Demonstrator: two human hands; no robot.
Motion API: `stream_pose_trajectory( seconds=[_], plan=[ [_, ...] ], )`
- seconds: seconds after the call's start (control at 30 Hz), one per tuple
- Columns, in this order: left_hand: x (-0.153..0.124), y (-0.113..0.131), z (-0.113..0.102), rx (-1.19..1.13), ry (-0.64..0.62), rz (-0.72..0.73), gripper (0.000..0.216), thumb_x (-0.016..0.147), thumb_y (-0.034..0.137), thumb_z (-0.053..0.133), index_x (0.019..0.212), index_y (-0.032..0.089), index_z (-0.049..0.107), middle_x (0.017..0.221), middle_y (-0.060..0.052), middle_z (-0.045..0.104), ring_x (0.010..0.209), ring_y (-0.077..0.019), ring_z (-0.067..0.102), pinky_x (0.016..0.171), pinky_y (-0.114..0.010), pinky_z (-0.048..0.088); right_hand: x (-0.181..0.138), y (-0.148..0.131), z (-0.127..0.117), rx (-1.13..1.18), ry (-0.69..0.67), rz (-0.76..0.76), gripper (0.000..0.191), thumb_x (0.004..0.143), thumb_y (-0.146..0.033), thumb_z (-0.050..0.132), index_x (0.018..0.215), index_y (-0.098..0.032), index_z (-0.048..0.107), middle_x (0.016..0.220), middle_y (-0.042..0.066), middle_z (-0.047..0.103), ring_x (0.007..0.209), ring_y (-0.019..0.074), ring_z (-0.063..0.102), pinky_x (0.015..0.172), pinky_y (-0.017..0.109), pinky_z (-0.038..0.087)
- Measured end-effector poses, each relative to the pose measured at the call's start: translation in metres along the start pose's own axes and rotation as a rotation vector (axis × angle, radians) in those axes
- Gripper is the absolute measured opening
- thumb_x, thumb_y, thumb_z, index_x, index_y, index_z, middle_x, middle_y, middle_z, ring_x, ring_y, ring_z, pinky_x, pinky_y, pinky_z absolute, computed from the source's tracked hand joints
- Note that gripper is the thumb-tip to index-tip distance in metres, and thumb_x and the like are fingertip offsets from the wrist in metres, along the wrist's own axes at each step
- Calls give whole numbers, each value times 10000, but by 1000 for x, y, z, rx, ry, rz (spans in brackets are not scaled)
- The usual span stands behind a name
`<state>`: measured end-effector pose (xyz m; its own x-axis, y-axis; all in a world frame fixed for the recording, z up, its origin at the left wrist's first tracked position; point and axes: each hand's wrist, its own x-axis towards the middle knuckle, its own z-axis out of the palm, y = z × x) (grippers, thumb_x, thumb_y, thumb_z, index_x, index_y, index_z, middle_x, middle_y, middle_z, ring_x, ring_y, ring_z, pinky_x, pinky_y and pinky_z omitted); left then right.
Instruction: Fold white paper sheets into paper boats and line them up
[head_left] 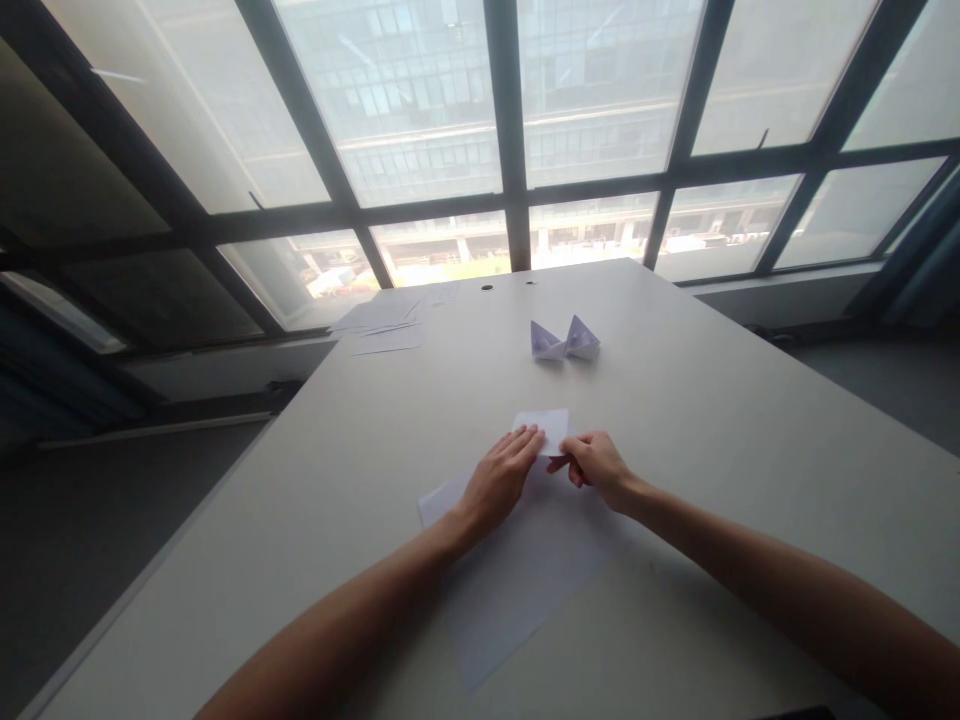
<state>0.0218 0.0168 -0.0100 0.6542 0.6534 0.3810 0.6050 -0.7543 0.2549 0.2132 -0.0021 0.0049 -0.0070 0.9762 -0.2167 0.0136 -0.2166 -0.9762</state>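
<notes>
A sheet of white paper [517, 580] lies on the grey table [712, 440] in front of me, with its far end folded up and over [551, 425]. My left hand [499, 478] lies flat on the paper, fingers stretched out and pressing beside the folded flap. My right hand [592, 465] is closed in a pinch on the flap's near edge. Two folded paper boats [564, 341] stand further back on the table, side by side.
Several loose paper sheets [382, 325] lie at the table's far left corner. Two small round holes [487, 287] sit near the far edge. Large windows with dark frames [510, 130] rise behind the table. The floor drops away left and right.
</notes>
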Motion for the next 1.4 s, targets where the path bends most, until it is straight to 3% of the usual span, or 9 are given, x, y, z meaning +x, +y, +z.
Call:
stream_pose_trajectory(
  seconds=[0.13, 0.23, 0.33, 0.43, 0.53, 0.63, 0.9, 1.13, 1.4],
  plan=[
    [-5, -12, -1, -70, -149, 13, 528, 938, 49, 370, 1410, 250, 491, 1465, -38, 488, 1371, -185, 432, 1166, -392, 337, 5, -7, -16, -368, -191, -18, 314, 787, -253, 508, 536, -126, 649, 499, 75, 657, 339, 100, 432, 383, 238, 310],
    [-6, -19, -4, -118, -206, 11, 527, 937, 62, 387, 1385, 306, 520, 1471, 6, 477, 1384, -175, 412, 1190, -398, 283, 15, -11, -35, -692, -92, -320, 368, 855, -301, 525, 562, -137, 675, 490, 45, 628, 436, 138, 524, 484, 260, 402],
    [-3, -21, -9, -191, -238, 16, 485, 956, 103, 397, 1368, 316, 539, 1480, 12, 464, 1403, -178, 380, 1200, -409, 249, 26, -11, -53, -855, -134, -729, 172, 855, -264, 613, 889, -182, 760, 850, 65, 744, 786, 201, 648, 744, 309, 488],
    [1, -21, -14, -266, -273, 0, 440, 972, 168, 422, 1381, 290, 528, 1486, -7, 458, 1414, -201, 363, 1203, -437, 236, 38, -5, -63, -917, -381, -917, 318, 813, -288, 730, 1131, -279, 718, 1183, 64, 701, 1099, 243, 589, 944, 372, 451],
    [3, -24, -15, -341, -272, -39, 469, 951, 251, 518, 1418, 256, 487, 1467, -37, 490, 1402, -230, 386, 1196, -442, 261, 47, 2, -65, -945, -417, -942, 253, 829, -317, 739, 1081, -315, 738, 1169, 42, 714, 1066, 234, 608, 946, 381, 447],
    [3, -28, -12, -398, -245, -34, 421, 917, 307, 597, 1335, 254, 583, 1436, -54, 526, 1379, -252, 420, 1180, -437, 300, 51, 5, -64, -964, -387, -969, 134, 863, -335, 704, 980, -320, 768, 1099, 28, 743, 976, 219, 638, 897, 366, 462],
    [2, -30, -10, -323, -131, -27, 216, 931, 325, 581, 1075, 282, 735, 1188, -50, 641, 1104, -216, 579, 981, -355, 464, 48, 3, -66, -923, -387, -975, 163, 927, -308, 615, 910, -286, 775, 1081, 34, 748, 955, 200, 652, 833, 307, 503],
    [4, -30, -9, -225, -36, -43, 266, 975, 345, 504, 1028, 232, 739, 927, -61, 669, 915, -197, 570, 877, -325, 458, 49, 7, -62, -883, -320, -929, 216, 961, -256, 543, 889, -221, 743, 954, 71, 751, 902, 198, 642, 815, 307, 495],
    [8, -24, -16, -224, -3, -209, 204, 939, 295, 561, 906, 211, 744, 864, -54, 699, 826, -180, 613, 813, -293, 460, 51, 12, -48, -821, -176, -810, 208, 947, -224, 511, 866, -180, 697, 833, 73, 687, 814, 191, 600, 767, 295, 457]
  ],
)
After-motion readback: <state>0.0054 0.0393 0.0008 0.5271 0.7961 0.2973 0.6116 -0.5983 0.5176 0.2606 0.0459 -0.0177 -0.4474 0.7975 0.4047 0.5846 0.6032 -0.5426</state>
